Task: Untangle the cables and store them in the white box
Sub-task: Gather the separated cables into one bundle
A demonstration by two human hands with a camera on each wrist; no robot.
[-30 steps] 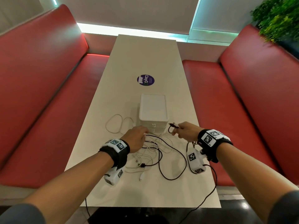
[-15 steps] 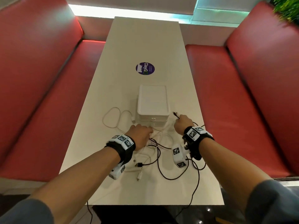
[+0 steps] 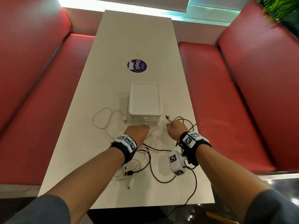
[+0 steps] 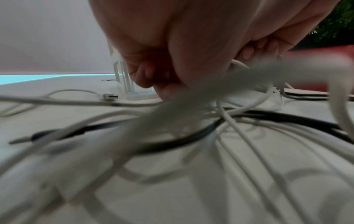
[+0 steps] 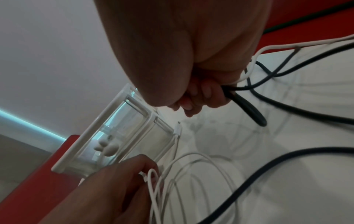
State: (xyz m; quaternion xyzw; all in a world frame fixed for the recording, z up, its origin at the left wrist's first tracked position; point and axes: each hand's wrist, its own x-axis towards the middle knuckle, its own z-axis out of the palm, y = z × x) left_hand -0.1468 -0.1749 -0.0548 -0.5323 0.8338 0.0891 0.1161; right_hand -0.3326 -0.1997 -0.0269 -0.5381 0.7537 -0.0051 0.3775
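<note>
The white box (image 3: 144, 101) with two knobbed drawers stands mid-table, its lid on. My left hand (image 3: 142, 127) sits at the box's front by the lower drawer knob and pinches a loop of white cable (image 5: 153, 174). Just right of the box, my right hand (image 3: 169, 125) grips the black cable (image 5: 245, 103), whose plug (image 3: 168, 118) sticks up out of the fist. A white cable (image 5: 249, 71) also runs past that fist. White and black cables lie tangled (image 3: 152, 147) between my wrists, and a black loop (image 3: 155, 173) reaches toward me.
A loose white cable loop (image 3: 102, 118) lies left of the box. A round purple sticker (image 3: 137, 65) is on the table (image 3: 129, 33) farther out. Red benches (image 3: 40, 94) (image 3: 234, 102) flank the table. A black lead drops over the near edge (image 3: 191, 196).
My left hand has slid forward to the box's front. My right hand has carried the black plug forward, right of the box. The head view has tilted down.
</note>
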